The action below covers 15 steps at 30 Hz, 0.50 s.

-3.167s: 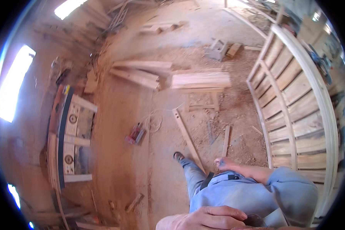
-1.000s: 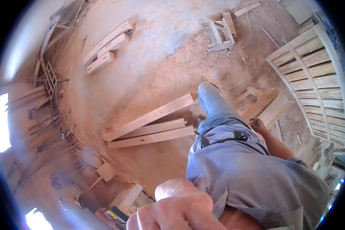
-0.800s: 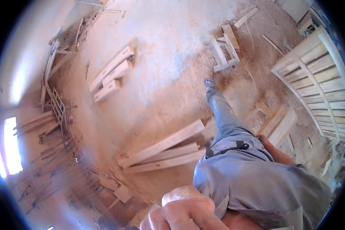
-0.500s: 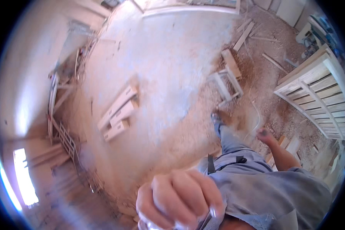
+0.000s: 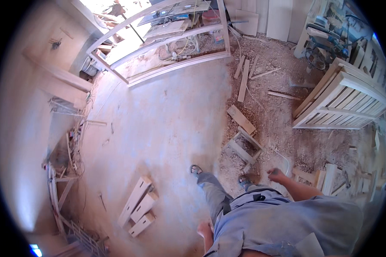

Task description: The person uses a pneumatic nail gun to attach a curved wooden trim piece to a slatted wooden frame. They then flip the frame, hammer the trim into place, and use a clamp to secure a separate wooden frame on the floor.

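I see a pale, dusty floor (image 5: 171, 115) through the middle, giving way on the right to brown ground (image 5: 278, 115) strewn with chips and loose sticks. A plain wall (image 5: 30, 111) curves up the left side, and a large wooden frame (image 5: 180, 68) stands across the far end. Slatted panels (image 5: 347, 112) lean together at the right. Three beams (image 5: 145, 207) lie side by side on the floor, left of the left hand (image 5: 204, 229) and well apart from it. The right hand (image 5: 277, 175) hangs over the chips, near the small stool (image 5: 240, 150) and a pale cord (image 5: 283, 157). The right fingers look curled, but at this size I cannot tell whether the grip is together or apart; the left hand is cut short by the grey shirt (image 5: 283, 222), so I cannot tell its grip either. The right sandal (image 5: 244, 182) is partly hidden behind the clothing. Glare washes out the opening (image 5: 135, 9) at the top, the tools (image 5: 330, 36) at upper right blur into clutter, and the lens's black rim crops the corners.
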Tool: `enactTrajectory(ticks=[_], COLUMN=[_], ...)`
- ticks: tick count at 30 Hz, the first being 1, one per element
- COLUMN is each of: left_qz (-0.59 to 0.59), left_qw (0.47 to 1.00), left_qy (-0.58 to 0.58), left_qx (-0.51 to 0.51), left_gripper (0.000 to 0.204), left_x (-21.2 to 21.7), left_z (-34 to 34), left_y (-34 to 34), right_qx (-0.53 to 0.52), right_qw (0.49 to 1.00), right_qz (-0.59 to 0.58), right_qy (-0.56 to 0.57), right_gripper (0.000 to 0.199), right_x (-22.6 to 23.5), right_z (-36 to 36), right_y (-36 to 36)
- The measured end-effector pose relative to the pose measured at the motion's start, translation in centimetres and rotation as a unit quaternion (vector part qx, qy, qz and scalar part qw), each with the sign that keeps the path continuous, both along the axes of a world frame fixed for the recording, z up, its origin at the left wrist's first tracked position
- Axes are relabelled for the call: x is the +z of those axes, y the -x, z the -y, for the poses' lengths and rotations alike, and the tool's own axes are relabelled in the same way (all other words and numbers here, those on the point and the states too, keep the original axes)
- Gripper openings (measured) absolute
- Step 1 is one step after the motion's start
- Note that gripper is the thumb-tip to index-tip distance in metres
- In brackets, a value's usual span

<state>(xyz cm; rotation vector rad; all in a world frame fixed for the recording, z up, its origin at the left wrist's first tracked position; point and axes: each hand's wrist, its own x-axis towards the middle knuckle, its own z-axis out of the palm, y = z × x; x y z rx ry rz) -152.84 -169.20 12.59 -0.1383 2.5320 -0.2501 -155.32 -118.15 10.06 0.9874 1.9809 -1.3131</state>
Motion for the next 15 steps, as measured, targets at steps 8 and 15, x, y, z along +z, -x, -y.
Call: enactTrajectory(ticks=[8, 15], left_qz=[0.113, -0.125], left_qw=[0.964, 0.87], left_qy=[-0.107, -0.336], left_qx=[0.215, 0.337], left_gripper=[0.02, 0.028], left_x=[-4.5, -7.2], left_z=[7.3, 22.1], left_y=[13.9, 40.6], right_qx=[0.19, 0.066], right_qw=[0.974, 0.965], right_qz=[-0.105, -0.249], right_qy=[-0.06, -0.043], right_gripper=[0.025, 0.029], right_x=[1.8, 12.1], right_z=[9.4, 14.5], right_y=[16.3, 35.5])
